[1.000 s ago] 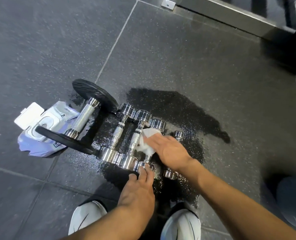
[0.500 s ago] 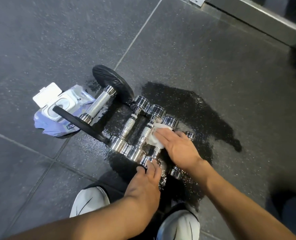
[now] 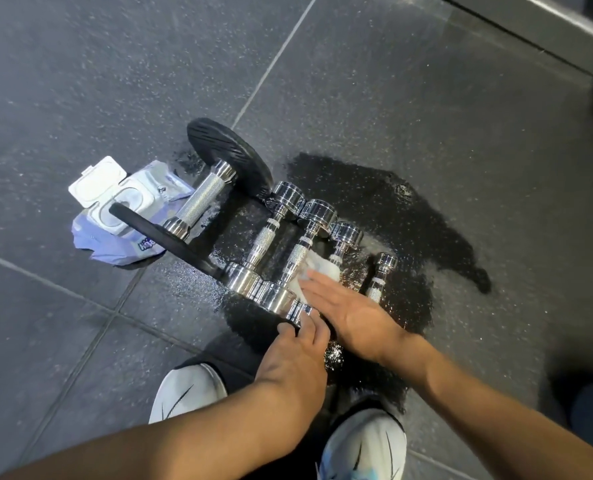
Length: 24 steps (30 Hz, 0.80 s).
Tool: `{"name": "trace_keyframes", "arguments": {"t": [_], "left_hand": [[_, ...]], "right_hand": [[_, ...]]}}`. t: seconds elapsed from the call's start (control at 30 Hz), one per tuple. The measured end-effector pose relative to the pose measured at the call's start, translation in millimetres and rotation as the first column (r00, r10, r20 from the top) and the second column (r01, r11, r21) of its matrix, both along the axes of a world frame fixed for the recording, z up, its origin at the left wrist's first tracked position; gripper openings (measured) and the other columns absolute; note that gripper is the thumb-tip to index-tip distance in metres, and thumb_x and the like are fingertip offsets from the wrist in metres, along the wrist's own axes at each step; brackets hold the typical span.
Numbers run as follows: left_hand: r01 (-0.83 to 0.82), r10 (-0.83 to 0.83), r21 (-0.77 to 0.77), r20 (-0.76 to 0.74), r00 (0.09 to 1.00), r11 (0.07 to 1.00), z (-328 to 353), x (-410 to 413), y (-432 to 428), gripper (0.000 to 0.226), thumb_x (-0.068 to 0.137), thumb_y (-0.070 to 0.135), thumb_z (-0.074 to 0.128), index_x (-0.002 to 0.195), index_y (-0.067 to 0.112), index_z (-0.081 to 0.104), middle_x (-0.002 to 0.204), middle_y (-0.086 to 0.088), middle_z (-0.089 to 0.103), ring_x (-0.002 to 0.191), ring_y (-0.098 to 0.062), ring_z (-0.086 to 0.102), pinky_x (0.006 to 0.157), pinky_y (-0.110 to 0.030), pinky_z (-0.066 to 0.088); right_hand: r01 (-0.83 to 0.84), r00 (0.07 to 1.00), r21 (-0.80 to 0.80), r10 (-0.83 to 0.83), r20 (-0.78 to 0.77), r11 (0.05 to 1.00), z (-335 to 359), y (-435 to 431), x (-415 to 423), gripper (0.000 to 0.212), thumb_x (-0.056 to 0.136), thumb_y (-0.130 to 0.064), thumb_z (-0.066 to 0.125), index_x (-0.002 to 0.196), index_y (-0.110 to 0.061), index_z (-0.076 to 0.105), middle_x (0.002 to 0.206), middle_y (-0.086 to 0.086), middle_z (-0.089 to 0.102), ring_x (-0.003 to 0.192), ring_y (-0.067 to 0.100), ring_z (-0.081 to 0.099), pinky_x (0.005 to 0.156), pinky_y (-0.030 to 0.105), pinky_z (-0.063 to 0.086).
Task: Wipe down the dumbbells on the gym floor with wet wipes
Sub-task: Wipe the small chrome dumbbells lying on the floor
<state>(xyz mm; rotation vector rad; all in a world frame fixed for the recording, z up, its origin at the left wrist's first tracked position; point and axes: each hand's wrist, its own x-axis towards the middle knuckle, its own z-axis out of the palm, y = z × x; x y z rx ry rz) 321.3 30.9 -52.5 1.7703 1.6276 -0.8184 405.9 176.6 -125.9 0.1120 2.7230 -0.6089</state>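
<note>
Landmark is the plate dumbbell [image 3: 201, 202], black discs, lying on the dark floor [image 3: 80, 81]. Just to its right we see four chrome dumbbells [image 3: 265, 239] in a row, the nearest touching its near disc and the smallest farthest from it. The white wipe [image 3: 317, 271] lies on the handle of the third chrome dumbbell [image 3: 345, 237] counting from the plate dumbbell. The right hand [image 3: 347, 313] lies flat on that wipe, fingers straight and pressed together. The left hand [image 3: 298, 351] has its fingertips close together on the same dumbbell's near head; we can't tell whether they curl round it. The wipe pack [image 3: 115, 209], lid flipped open, sits just left of the plate dumbbell, partly under it. A wet patch [image 3: 374, 202] spreads right of it, under the chrome row. White shoes [image 3: 187, 393] show nearer us than the plate dumbbell.
</note>
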Motion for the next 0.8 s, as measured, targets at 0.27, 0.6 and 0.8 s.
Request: {"name": "trace_keyframes", "arguments": {"t": [0.27,0.6,0.8], "left_hand": [[0.011,-0.011,0.014,-0.022,1.0,1.0,0,1,-2,0.057,0.11,0.025,0.029,0.157,-0.007,0.023,0.161,-0.038,-0.012,0.153,-0.05,0.001,0.118,-0.059,0.026],[0.01,-0.01,0.025,-0.01,1.0,1.0,2,1,-3,0.057,0.111,0.021,0.025,0.158,-0.01,0.015,0.161,-0.039,-0.014,0.154,-0.049,0.0,0.118,-0.058,0.028],[0.01,-0.009,0.039,-0.018,1.0,0.999,-6,1,-5,0.058,0.11,0.023,0.028,0.159,-0.007,0.018,0.162,-0.037,-0.013,0.153,-0.048,-0.001,0.116,-0.059,0.027]], "right_hand": [[0.194,0.981,0.102,-0.191,-0.036,0.976,3,2,-9,0.082,0.09,0.005,0.031,0.161,-0.025,0.004,0.17,-0.004,0.006,0.156,0.015,-0.001,0.126,0.043,0.02],[0.328,0.944,0.189,-0.327,-0.041,0.925,4,-4,-11,0.084,0.091,0.003,0.037,0.158,-0.023,-0.005,0.167,-0.008,-0.009,0.154,0.014,-0.013,0.127,0.042,0.01],[0.674,0.694,-0.342,-0.72,-0.01,0.654,20,-59,9,0.061,0.101,0.0,0.046,0.158,-0.016,0.032,0.16,-0.011,0.025,0.149,0.005,0.02,0.119,0.011,0.009]]}}
